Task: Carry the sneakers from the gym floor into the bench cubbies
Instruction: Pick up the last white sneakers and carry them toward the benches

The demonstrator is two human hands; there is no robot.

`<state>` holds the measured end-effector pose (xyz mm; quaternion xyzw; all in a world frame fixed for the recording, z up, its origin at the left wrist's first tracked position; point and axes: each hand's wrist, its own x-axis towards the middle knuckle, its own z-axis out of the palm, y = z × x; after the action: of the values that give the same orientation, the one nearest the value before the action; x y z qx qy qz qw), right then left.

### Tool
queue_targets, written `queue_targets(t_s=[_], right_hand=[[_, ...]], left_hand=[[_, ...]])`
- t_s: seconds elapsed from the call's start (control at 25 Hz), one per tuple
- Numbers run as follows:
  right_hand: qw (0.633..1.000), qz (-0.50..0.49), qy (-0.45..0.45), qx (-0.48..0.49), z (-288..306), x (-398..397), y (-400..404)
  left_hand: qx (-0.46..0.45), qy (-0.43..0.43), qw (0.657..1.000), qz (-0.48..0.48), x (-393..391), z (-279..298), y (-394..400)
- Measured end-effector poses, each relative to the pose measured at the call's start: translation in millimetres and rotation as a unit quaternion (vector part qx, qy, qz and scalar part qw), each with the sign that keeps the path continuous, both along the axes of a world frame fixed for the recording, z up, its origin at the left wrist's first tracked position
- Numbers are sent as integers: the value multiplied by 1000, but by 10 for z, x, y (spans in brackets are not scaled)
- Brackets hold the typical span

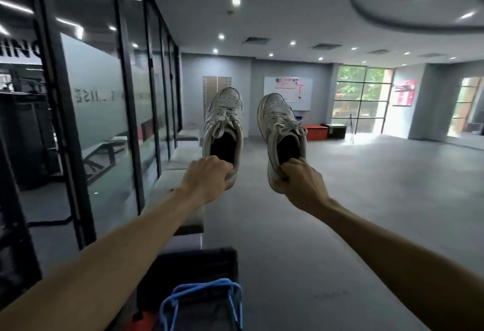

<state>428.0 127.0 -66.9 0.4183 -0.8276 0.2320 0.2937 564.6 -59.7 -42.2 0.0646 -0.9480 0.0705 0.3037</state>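
- Head view: a person stands in a gym, both bare arms stretched forward, one white sneaker held up in each hand at about chest height.
- The left hand grips the heel collar of the left sneaker, fingers curled over the back rim. The shoe's long axis runs away from the hand, toe pointing forward and up, opening facing the camera.
- The right hand pinches the heel of the right sneaker in the same way, thumb and fingers closed round the back edge. Its toe also points away, leaning slightly left.
- The two sneakers are side by side but apart, not touching, both clear of the grey floor.
- A long low bench with a pale top runs along the glass wall on the left, stretching away from the person. It passes under the left forearm, so the left hand is the nearer one to it; the right hand is further out over open floor.
- The cubby openings cannot be made out from this angle.
- Judgement: both shoes are in transit; placing them should mean lowering and turning leftward, toes leading.
- At the bottom edge, a dark box and something with blue handles are visible.
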Motion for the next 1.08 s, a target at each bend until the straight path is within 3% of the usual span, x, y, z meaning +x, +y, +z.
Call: queue_targets(t_s=[0.64, 1.08], right_hand=[[991, -134, 11, -22, -160, -3958, 133], [994, -102, 28, -34, 16, -7496, -161]], left_hand=[[-17, -32, 992, -121, -4628, -92, -143], [-22, -37, 995, -94, -8054, -68, -421]])
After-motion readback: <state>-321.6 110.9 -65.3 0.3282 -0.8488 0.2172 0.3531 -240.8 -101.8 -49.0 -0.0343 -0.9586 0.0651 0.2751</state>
